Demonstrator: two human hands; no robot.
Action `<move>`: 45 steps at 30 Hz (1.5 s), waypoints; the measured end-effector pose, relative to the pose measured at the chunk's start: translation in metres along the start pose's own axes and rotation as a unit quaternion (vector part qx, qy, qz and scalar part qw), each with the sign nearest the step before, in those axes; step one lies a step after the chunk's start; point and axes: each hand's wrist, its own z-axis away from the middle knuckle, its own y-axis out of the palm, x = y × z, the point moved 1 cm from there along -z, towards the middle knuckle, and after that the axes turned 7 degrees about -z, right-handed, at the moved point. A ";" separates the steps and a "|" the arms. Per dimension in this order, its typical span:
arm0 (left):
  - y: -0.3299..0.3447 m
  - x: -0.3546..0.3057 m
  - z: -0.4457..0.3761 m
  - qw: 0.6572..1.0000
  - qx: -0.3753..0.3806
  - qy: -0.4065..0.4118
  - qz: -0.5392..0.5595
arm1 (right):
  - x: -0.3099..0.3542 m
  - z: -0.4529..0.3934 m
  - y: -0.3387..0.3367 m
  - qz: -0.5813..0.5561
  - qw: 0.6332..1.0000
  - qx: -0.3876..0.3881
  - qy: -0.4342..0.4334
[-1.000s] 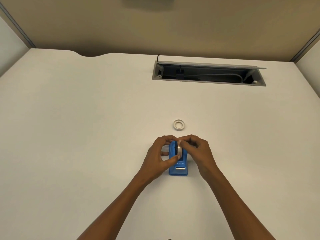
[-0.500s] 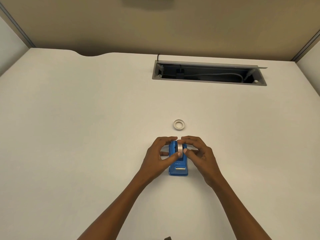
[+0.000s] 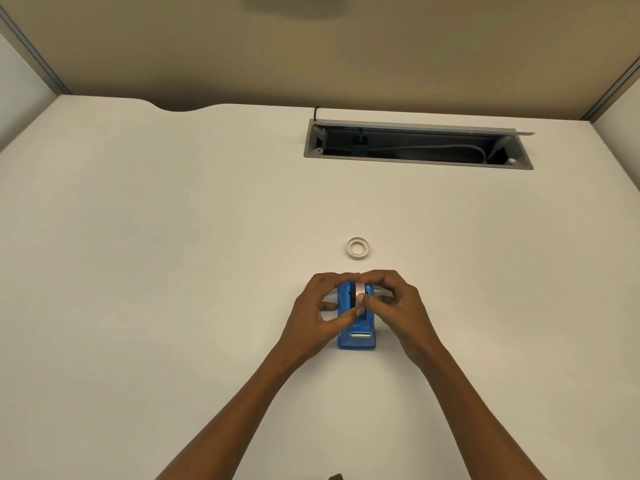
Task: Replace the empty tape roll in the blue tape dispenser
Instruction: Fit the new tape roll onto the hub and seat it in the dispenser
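Note:
The blue tape dispenser [image 3: 356, 336] stands on the white desk, its metal cutter end toward me. A tape roll [image 3: 360, 289] sits upright in its slot, mostly hidden by fingers. My left hand [image 3: 317, 315] wraps the dispenser's left side, thumb across its middle. My right hand [image 3: 398, 306] pinches the roll from the right, thumb on its front face. A small white empty core [image 3: 358, 248] lies flat on the desk just beyond the hands.
An open grey cable tray [image 3: 419, 145] with cords inside is recessed in the desk at the back right. Beige partition walls enclose the desk at the back and sides. A dark object [image 3: 335, 477] peeks in at the bottom edge.
The roll has gone from tilted above the slot to upright and lower in the dispenser. My right hand shifted slightly down and left with it; my left hand stayed.

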 end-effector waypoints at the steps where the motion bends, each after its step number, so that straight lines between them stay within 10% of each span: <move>1: 0.000 -0.001 0.000 1.000 -0.001 0.001 0.003 | 0.000 0.000 0.000 -0.004 1.000 0.002 0.003; 45: 0.000 0.002 0.000 1.000 0.011 0.017 -0.017 | 0.006 0.006 -0.006 0.043 0.997 0.038 -0.049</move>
